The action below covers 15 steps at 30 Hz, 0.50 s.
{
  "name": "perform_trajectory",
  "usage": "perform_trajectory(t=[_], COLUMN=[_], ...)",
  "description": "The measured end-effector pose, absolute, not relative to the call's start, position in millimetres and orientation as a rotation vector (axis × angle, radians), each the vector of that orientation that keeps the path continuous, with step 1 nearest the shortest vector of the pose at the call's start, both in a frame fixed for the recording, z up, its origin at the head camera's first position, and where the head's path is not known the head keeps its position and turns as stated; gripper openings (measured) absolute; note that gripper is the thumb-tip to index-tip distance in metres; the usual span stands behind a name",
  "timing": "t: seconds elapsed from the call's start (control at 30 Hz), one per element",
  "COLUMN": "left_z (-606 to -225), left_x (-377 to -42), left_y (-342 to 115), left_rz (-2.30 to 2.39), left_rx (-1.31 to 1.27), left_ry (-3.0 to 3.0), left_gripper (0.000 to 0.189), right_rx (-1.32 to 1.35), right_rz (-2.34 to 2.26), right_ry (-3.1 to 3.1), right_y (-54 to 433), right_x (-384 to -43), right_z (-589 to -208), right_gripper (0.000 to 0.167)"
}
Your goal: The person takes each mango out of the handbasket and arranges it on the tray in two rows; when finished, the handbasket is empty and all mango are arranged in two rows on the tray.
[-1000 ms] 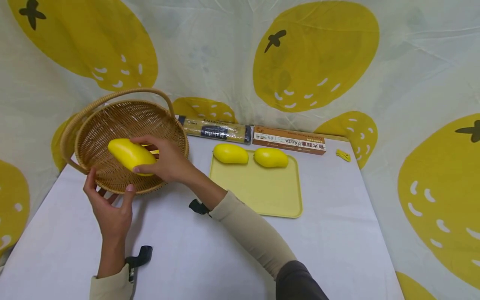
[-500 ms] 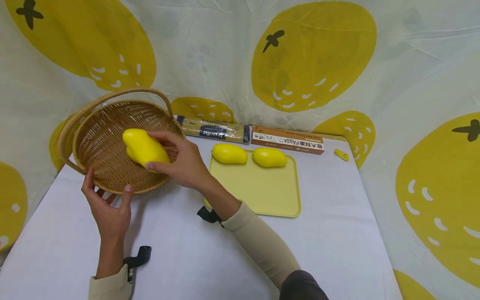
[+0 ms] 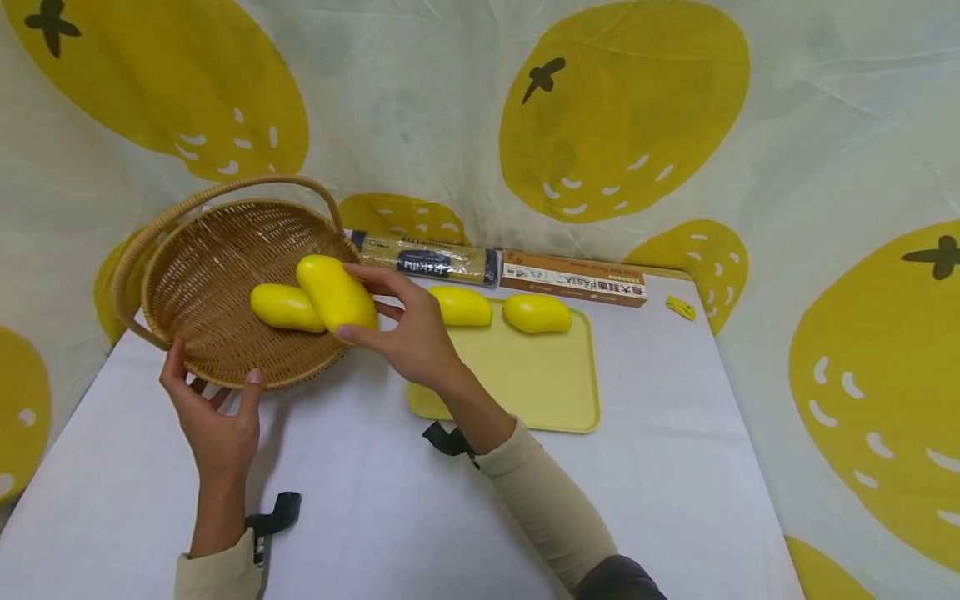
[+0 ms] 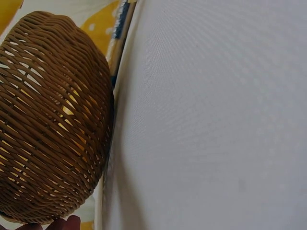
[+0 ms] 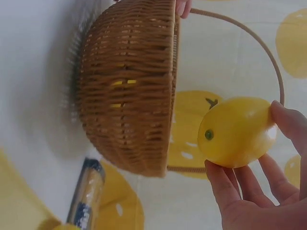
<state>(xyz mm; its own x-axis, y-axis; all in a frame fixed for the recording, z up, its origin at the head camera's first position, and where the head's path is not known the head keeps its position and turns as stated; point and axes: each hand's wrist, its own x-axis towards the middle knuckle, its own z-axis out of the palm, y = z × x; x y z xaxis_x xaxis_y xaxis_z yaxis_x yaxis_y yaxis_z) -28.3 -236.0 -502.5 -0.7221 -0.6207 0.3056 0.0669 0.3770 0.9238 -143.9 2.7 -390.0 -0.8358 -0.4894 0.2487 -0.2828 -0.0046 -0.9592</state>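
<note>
A wicker basket [image 3: 202, 275] with a tall arched handle stands at the left of the table, tilted toward me. My left hand [image 3: 221, 425] grips its near rim; only the fingertips [image 4: 72, 223] show at the bottom of the left wrist view. Between thumb and fingers, my right hand [image 3: 420, 333] holds a yellow mango [image 3: 337, 292] over the basket's right side. The right wrist view shows this mango [image 5: 237, 132] above the rim, its green stem spot visible. Inside the basket lies another mango [image 3: 281, 307], partly covered by the held one.
Two mangoes, one left [image 3: 467, 307] and one right [image 3: 537, 313], lie along the back of a pale yellow tray [image 3: 525, 375]. Behind it are a pasta packet [image 3: 435, 260] and a pasta box [image 3: 573, 279]. A small yellow item [image 3: 681, 307] lies far right.
My right hand has moved right with its mango, from the middle of the basket to its right side. The mango inside the basket has come into sight. My left hand stays on the rim.
</note>
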Motion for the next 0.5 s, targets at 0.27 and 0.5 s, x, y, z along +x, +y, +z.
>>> perform_trajectory(t=[0.27, 0.5], left_z=[-503, -504], left_x=[-28, -28], left_y=[-236, -236], left_rz=[-1.395, -1.394], left_rx=[0.466, 0.465], left_ry=[-1.992, -1.996], left_gripper=[0.091, 0.091], right_rx=[-0.769, -0.686], right_rz=[-1.95, -1.917], right_ry=[2.15, 2.212], right_y=[27, 47], right_x=[-146, -149], right_z=[-398, -409], right_gripper=[0.066, 0.062])
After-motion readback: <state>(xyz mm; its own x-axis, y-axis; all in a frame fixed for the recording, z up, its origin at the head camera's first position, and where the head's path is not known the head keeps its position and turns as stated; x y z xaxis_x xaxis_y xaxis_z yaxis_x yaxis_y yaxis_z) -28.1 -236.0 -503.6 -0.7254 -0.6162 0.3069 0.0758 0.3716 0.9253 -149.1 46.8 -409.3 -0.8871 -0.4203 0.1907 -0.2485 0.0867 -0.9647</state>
